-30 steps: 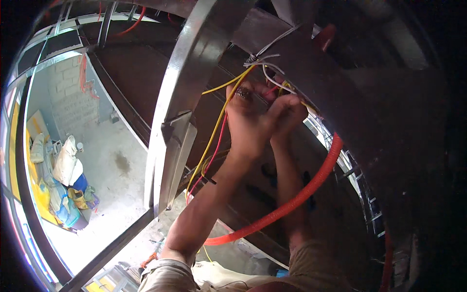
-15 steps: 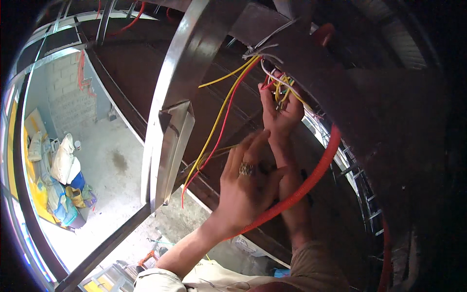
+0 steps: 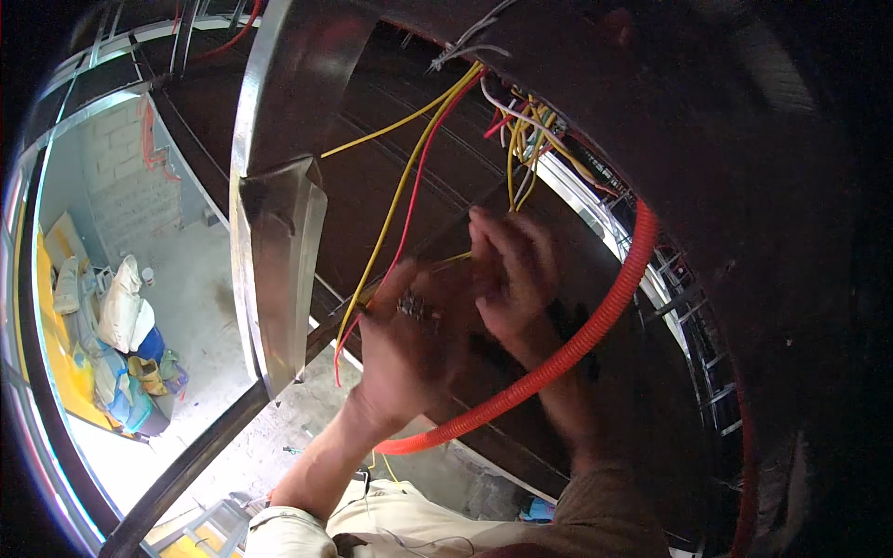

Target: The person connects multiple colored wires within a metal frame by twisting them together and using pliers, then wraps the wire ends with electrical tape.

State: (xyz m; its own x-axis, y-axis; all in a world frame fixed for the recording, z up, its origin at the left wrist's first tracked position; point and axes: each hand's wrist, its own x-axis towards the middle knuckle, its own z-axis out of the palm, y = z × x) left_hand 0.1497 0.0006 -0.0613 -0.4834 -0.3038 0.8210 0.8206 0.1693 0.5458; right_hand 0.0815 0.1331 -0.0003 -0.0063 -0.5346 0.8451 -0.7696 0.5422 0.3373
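Observation:
My left hand (image 3: 400,344), with a metallic ring, is blurred low beside the hanging yellow wires (image 3: 401,197) and red wire (image 3: 412,200); whether it holds one is unclear. My right hand (image 3: 512,270) is raised to its right, fingers loosely curled and apart, just below a bundle of coloured wires (image 3: 521,130) hanging from a dark overhead beam (image 3: 670,112). An orange corrugated conduit (image 3: 595,335) curves across my right forearm and down behind my left arm. Grey ties (image 3: 465,51) stick out at the beam's edge.
A bent metal channel (image 3: 279,270) stands left of my hands, meeting a dark rail (image 3: 186,465). Beyond it, down on the concrete floor (image 3: 205,325), lie white sacks (image 3: 126,307) and bags beside a block wall (image 3: 130,186). Metal framing (image 3: 716,400) runs down the right.
Both hands have come down from the wire bundle, the right one later, leaving the wires dangling freely. The view has shifted, so the channel and beam appear farther left and higher.

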